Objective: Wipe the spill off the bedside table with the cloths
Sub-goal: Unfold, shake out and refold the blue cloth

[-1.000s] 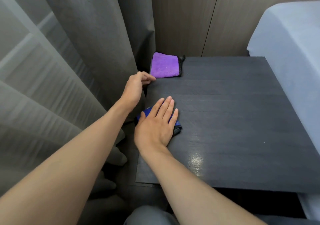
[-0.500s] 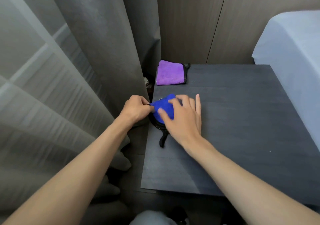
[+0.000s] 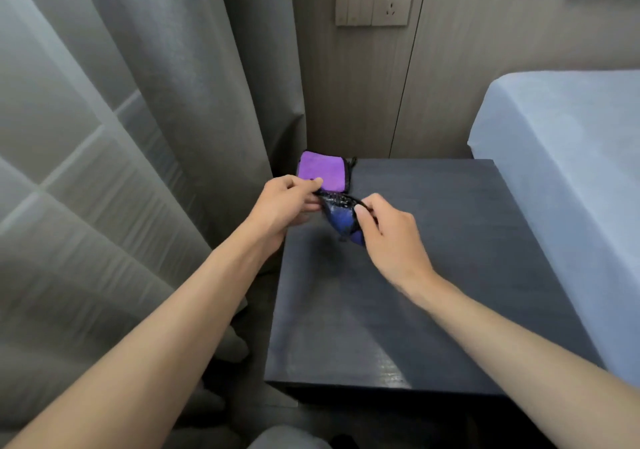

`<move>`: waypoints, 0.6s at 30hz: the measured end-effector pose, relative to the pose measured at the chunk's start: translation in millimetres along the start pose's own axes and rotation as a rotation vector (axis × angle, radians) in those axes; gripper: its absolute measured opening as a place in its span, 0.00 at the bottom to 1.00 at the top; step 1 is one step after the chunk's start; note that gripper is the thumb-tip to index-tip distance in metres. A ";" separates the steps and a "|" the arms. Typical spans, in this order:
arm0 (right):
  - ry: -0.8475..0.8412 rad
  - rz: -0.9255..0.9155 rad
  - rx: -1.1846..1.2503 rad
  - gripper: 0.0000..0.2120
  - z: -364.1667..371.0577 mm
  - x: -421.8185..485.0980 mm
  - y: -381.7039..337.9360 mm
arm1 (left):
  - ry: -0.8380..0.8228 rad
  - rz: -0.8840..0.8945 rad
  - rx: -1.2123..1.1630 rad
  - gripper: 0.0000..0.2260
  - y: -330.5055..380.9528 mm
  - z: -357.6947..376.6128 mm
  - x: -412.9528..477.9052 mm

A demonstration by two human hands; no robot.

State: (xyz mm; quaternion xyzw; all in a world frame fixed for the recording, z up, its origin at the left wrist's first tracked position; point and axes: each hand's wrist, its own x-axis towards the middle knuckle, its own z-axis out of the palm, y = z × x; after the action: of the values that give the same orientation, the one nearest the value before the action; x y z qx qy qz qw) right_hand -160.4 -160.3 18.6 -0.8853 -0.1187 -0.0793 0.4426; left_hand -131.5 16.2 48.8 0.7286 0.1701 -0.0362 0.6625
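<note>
Blue microfibre with a dark edging, the blue cloth (image 3: 341,218) was held up off the bench (image 3: 433,275) between both hands, over the rear left part of the top. The left hand (image 3: 284,203) pinched its upper left corner, and the right hand (image 3: 391,237) pinched the edge nearer the middle of the top, so both hands were closed on the same cloth and neither was free. The cloth was bunched, not spread; its long axis ran from the left hand's grip down and to the right, with the loose blue end hanging toward the bench just below the right thumb. Whether that end touched the surface could not be told. A purple cloth (image 3: 322,175) lay folded and flat at the back left corner, untouched. No pooled liquid showed on the dark top, only a pale sheen near the front edge, so the wiping looked largely done, though the cloth was not yet set down.
</note>
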 end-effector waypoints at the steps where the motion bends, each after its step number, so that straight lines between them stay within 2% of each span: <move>1: -0.018 -0.024 0.007 0.10 -16.2 5.0 -8.0 | -0.039 -0.004 -0.069 0.09 7.9 3.6 -5.8; 3: -0.064 -0.073 0.003 0.11 -44.6 14.5 -23.3 | -0.141 -0.001 -0.149 0.11 20.2 11.7 -16.7; 7: -0.091 -0.006 0.169 0.10 -87.5 29.7 -43.6 | -0.310 0.032 -0.276 0.18 37.8 32.5 -36.7; 9: -0.109 0.052 0.229 0.09 -103.9 33.3 -50.3 | -0.344 0.052 -0.325 0.22 47.2 43.6 -45.8; 11: -0.119 0.094 0.249 0.10 -117.1 36.3 -54.0 | -0.338 0.116 -0.325 0.23 53.2 51.7 -52.3; 14: -0.121 0.104 0.207 0.12 -132.2 40.9 -58.0 | -0.267 0.239 -0.240 0.19 57.6 62.9 -59.9; 17: -0.115 0.142 0.191 0.12 -140.0 44.0 -63.4 | -0.163 0.347 -0.168 0.04 61.2 78.0 -63.1; 18: -0.085 0.147 0.179 0.14 -142.0 44.6 -66.2 | -0.105 0.366 -0.165 0.03 61.7 82.4 -63.8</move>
State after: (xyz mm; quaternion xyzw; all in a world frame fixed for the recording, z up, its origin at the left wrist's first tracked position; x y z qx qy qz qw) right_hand -141.2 -229.6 164.8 -0.8511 -0.0784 0.0017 0.5191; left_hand -158.9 -81.1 115.6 0.6877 0.0025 0.0608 0.7234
